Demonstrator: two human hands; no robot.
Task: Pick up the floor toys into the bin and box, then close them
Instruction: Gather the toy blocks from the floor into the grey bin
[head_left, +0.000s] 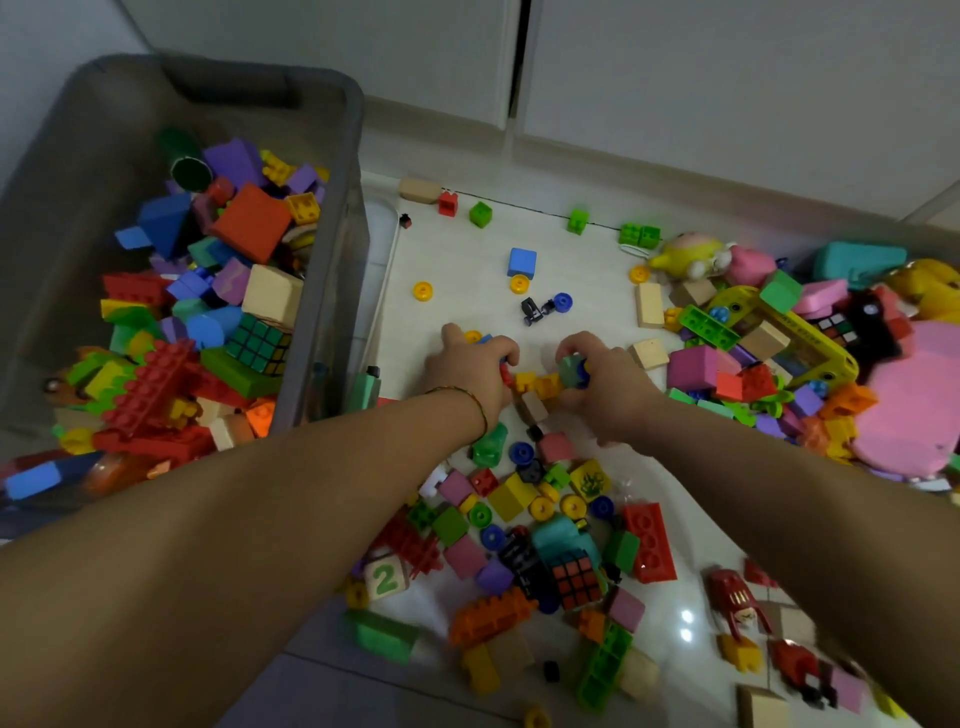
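A grey plastic bin (332, 218) stands on the left, heaped with coloured blocks and a puzzle cube. Loose toys cover the white floor. My left hand (467, 371) reaches to the floor's middle, its fingers curled round small pieces, red and blue showing between them. My right hand (605, 382) is just beside it, gripping a green block (571, 370) with a blue piece. Yellow bricks (537, 385) lie between the two hands. A blue cube (521, 262) and yellow wheels (423, 291) lie farther off.
A dense pile with a yellow frame (810, 332), pink foam pieces and plush toys fills the right side. More blocks, a puzzle cube (576, 579) and a number block (385, 577) lie near me. White cabinet doors (675, 78) close off the back.
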